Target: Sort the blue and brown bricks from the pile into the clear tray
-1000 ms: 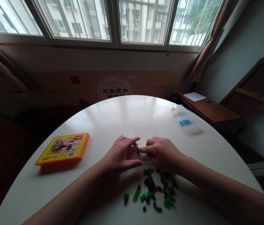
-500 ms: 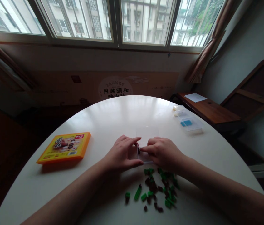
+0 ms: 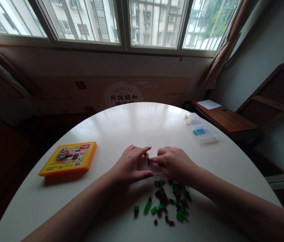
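A clear plastic box (image 3: 158,174) with its lid (image 3: 157,143) folded back stands near the middle of the round white table. My left hand (image 3: 132,164) grips it from the left, thumb along the front and fingers at the back. Against the inside of its left wall is a small dark brick (image 3: 148,161). The index fingertip of my right hand (image 3: 173,163) presses on that brick, with the other fingers curled. Just in front of the box lie several loose green bricks (image 3: 154,210) and dark brown bricks (image 3: 162,197), partly in shadow.
On the left side of the table (image 3: 116,124) lies a yellow-orange game box (image 3: 68,158). Clear plastic cases (image 3: 207,137) with a blue piece (image 3: 198,131) inside are at the right rear. Beyond the table's right edge is a wooden desk (image 3: 227,116) with paper on it.
Both hands keep nearly the same pose at the box. The whole view has shifted very slightly; the loose bricks stay where they were.
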### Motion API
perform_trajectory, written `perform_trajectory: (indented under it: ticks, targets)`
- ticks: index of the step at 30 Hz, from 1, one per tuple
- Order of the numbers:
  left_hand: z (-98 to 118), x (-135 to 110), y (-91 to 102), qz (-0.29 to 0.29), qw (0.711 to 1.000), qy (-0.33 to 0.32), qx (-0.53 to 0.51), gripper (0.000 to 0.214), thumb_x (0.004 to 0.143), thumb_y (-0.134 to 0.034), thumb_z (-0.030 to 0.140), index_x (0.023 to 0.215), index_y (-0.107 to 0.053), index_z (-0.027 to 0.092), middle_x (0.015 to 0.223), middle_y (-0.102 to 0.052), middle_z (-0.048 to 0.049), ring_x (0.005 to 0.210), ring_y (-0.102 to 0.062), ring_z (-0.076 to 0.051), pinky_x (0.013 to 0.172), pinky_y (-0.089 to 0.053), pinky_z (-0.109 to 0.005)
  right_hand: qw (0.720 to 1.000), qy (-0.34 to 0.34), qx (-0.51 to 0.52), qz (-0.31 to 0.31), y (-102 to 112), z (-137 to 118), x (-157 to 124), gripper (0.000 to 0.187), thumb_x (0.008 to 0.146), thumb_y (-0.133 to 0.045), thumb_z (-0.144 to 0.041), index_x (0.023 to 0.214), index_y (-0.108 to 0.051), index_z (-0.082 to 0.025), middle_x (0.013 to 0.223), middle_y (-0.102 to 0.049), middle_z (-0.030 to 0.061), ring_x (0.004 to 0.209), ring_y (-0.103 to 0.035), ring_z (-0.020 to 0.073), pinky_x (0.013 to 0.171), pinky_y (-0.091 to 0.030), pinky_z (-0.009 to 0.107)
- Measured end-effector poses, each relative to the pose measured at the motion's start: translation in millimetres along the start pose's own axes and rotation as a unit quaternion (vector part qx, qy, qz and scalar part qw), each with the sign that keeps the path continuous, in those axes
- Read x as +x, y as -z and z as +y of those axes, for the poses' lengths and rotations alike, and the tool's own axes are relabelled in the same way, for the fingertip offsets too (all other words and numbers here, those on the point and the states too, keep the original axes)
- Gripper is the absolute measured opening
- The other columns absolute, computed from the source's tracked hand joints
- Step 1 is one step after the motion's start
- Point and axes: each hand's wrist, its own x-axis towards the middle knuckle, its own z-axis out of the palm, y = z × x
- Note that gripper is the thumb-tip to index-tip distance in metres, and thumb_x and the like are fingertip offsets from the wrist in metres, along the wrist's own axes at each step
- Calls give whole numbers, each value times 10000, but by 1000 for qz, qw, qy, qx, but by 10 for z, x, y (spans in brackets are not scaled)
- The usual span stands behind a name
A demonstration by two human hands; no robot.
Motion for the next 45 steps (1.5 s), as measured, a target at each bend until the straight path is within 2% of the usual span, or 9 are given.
perform_trajectory:
  ticks: [5, 10, 16, 25, 45]
  targets:
    - [-2, 6, 2, 4, 1000, -4, 1, 742, 719, -761, 510, 1348, -513, 204, 1087, -672, -89, 1017, -588, -272, 1048, -349, -481, 1000, -2, 2, 7, -7, -3, -5, 213, 887, -587, -223, 1011, -740, -305, 771, -651, 4, 679, -497, 136, 587, -283, 262]
    - [2, 6, 6, 4, 1000, -8, 2, 747, 728, -752, 516, 1354, -508, 191, 1075, -668, -89, 1009, -576, -265, 1034, -360, -477, 1000, 3, 1, 19, -34, 23, -26, 151, 868, -610, -216, 930, -741, -260, 766, -646, 7, 687, -492, 138, 598, -271, 271]
    - [-5, 1, -7, 6, 1000, -9, -2, 744, 723, -761, 518, 1350, -514, 201, 1090, -666, -90, 1021, -569, -267, 1027, -369, -468, 1000, 5, 3, 16, -52, 32, -28, 176, 882, -607, -251, 984, -736, -313, 767, -643, -7, 705, -498, 143, 609, -267, 278]
    - [9, 6, 4, 0, 1000, -3, -2, 733, 737, -754, 502, 1354, -509, 193, 1097, -663, -99, 1026, -571, -269, 1027, -363, -477, 1000, -4, 4, 16, -43, 21, -23, 225, 876, -613, -243, 1045, -735, -328, 795, -662, -2, 715, -519, 142, 609, -273, 277]
    - [-3, 2, -7, 1, 1000, -6, 1, 752, 730, -755, 520, 1364, -505, 202, 1113, -664, -99, 1043, -577, -274, 1019, -375, -470, 1000, -2, 0, 11, -63, 40, -25, 208, 897, -589, -270, 1034, -727, -343, 815, -660, -10, 733, -523, 149, 625, -285, 280]
